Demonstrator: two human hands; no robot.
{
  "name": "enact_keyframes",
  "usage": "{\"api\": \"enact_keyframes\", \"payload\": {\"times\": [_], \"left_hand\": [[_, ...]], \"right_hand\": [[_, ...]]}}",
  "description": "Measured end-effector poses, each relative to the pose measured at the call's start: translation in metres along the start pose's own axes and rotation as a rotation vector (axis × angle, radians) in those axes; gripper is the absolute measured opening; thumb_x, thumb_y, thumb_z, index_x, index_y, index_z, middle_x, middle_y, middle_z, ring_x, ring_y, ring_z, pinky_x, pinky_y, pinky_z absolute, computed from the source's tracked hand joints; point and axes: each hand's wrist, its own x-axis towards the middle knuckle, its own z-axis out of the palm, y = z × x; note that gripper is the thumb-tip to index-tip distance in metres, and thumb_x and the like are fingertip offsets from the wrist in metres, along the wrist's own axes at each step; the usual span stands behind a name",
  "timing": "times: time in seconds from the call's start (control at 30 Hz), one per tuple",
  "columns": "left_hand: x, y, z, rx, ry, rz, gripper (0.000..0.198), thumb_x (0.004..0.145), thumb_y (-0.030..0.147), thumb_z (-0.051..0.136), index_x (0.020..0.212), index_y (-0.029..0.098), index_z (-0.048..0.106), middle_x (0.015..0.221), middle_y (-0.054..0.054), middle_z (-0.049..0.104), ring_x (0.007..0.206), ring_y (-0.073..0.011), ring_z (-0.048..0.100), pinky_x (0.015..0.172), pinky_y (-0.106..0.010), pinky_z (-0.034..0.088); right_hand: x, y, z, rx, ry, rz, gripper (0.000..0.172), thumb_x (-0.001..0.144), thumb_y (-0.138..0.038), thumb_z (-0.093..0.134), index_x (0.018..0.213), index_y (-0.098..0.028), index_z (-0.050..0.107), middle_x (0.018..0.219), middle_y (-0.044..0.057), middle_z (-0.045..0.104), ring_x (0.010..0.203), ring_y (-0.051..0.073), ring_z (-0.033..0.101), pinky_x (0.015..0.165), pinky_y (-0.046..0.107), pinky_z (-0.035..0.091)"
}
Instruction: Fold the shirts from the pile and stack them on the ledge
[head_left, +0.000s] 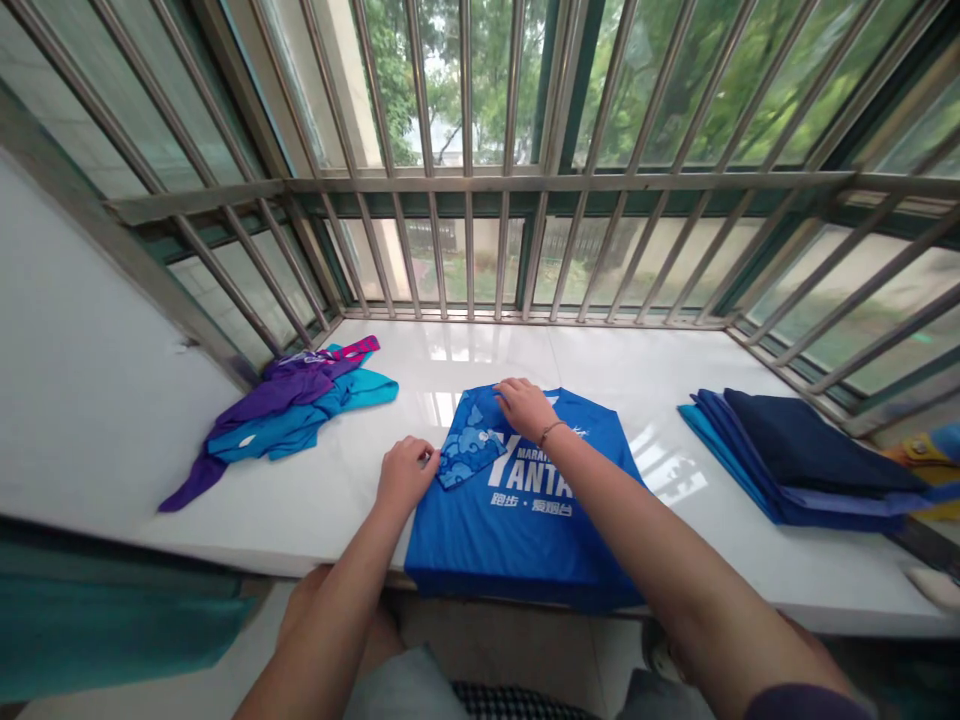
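A blue T-shirt (517, 540) with white lettering lies spread on the white ledge, its lower edge hanging over the front. Its left sleeve (472, 445), patterned in lighter blue, is folded inward over the chest. My left hand (409, 472) has its fingers closed at the outer edge of that sleeve, pinching the cloth. Near the collar, my right hand (525, 408) rests on the shoulder part with its fingers stretched out; a thin bracelet circles the wrist. The fabric beneath my right palm is hidden.
Crumpled purple and turquoise clothes (300, 400) lie to the left. At the right sits a stack of folded dark and blue garments (810, 455), with a yellow item (930, 460) beyond it. Metal window bars (469, 250) border the ledge (360, 530).
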Motion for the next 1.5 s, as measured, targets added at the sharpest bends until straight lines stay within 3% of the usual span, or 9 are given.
{"api": "enact_keyframes", "payload": {"times": [0.13, 0.23, 0.37, 0.5, 0.73, 0.87, 1.07, 1.33, 1.5], "left_hand": [[0.013, -0.004, 0.004, -0.08, 0.035, -0.051, 0.022, 0.1, 0.032, 0.057, 0.092, 0.023, 0.075, 0.098, -0.007, 0.077, 0.094, -0.0244, 0.071, 0.089, -0.038, 0.056], [0.041, 0.003, 0.01, -0.122, 0.006, 0.126, 0.029, 0.102, 0.027, 0.051, 0.109, 0.023, 0.079, 0.119, -0.009, 0.08, 0.115, -0.0264, 0.072, 0.106, -0.043, 0.055], [0.092, 0.022, 0.026, -0.098, -0.205, 0.376, 0.034, 0.103, 0.028, 0.052, 0.121, 0.025, 0.081, 0.136, -0.008, 0.078, 0.132, -0.0266, 0.068, 0.119, -0.044, 0.05], [0.14, 0.03, 0.038, 0.019, -0.345, 0.296, 0.029, 0.097, 0.027, 0.061, 0.117, 0.027, 0.083, 0.134, -0.008, 0.078, 0.129, -0.0279, 0.069, 0.117, -0.042, 0.051], [0.192, 0.018, 0.039, 0.088, -0.38, 0.095, 0.024, 0.084, 0.037, 0.078, 0.101, 0.021, 0.083, 0.104, -0.009, 0.08, 0.102, -0.0275, 0.075, 0.092, -0.034, 0.057], [0.207, 0.011, 0.038, 0.119, -0.453, -0.024, 0.023, 0.077, 0.045, 0.085, 0.078, 0.022, 0.079, 0.076, -0.005, 0.077, 0.077, -0.0244, 0.073, 0.07, -0.031, 0.051], [0.216, 0.009, 0.029, -0.004, -0.504, -0.041, 0.024, 0.071, 0.046, 0.087, 0.067, 0.025, 0.075, 0.066, -0.001, 0.073, 0.074, -0.0218, 0.069, 0.065, -0.029, 0.046], [0.232, 0.037, 0.024, -0.245, -0.279, -0.258, 0.035, 0.073, 0.05, 0.087, 0.077, 0.021, 0.068, 0.074, -0.003, 0.076, 0.063, -0.0179, 0.07, 0.058, -0.026, 0.047], [0.212, 0.05, -0.01, -0.612, -0.115, -0.245, 0.043, 0.073, 0.057, 0.086, 0.087, 0.019, 0.07, 0.081, -0.007, 0.081, 0.068, -0.0192, 0.075, 0.062, -0.027, 0.055]], "right_hand": [[-0.044, 0.067, -0.025, -0.06, 0.018, 0.176, 0.04, 0.114, -0.035, 0.042, 0.132, -0.021, 0.074, 0.137, 0.015, 0.071, 0.128, 0.029, 0.061, 0.111, 0.039, 0.047], [-0.073, 0.121, -0.038, -0.102, 0.006, 0.354, 0.039, 0.112, -0.031, 0.043, 0.126, -0.018, 0.077, 0.132, 0.018, 0.073, 0.124, 0.031, 0.065, 0.106, 0.04, 0.049], [-0.095, 0.176, -0.047, -0.088, -0.077, 0.49, 0.036, 0.105, -0.03, 0.058, 0.131, -0.013, 0.076, 0.132, 0.019, 0.075, 0.119, 0.028, 0.071, 0.103, 0.036, 0.052], [-0.1, 0.204, -0.046, -0.006, -0.17, 0.511, 0.033, 0.101, -0.037, 0.069, 0.124, -0.017, 0.08, 0.116, 0.012, 0.082, 0.107, 0.024, 0.076, 0.093, 0.03, 0.054], [-0.093, 0.22, -0.034, 0.083, -0.224, 0.548, 0.025, 0.098, -0.036, 0.072, 0.113, -0.02, 0.085, 0.105, 0.008, 0.084, 0.094, 0.021, 0.077, 0.08, 0.026, 0.052], [-0.091, 0.224, -0.031, 0.113, -0.255, 0.549, 0.024, 0.098, -0.036, 0.07, 0.105, -0.02, 0.087, 0.098, 0.007, 0.084, 0.09, 0.02, 0.076, 0.076, 0.025, 0.049], [-0.084, 0.225, -0.033, 0.108, -0.262, 0.554, 0.02, 0.094, -0.031, 0.071, 0.093, -0.02, 0.087, 0.088, 0.008, 0.083, 0.086, 0.021, 0.075, 0.076, 0.026, 0.049], [-0.051, 0.211, -0.057, 0.059, -0.011, 0.649, 0.024, 0.101, -0.028, 0.061, 0.107, -0.016, 0.081, 0.109, 0.015, 0.082, 0.1, 0.026, 0.074, 0.085, 0.032, 0.051], [-0.071, 0.196, -0.085, 0.118, 0.249, 0.565, 0.027, 0.104, -0.037, 0.058, 0.114, -0.019, 0.075, 0.111, 0.011, 0.079, 0.093, 0.023, 0.071, 0.087, 0.033, 0.053]]}}
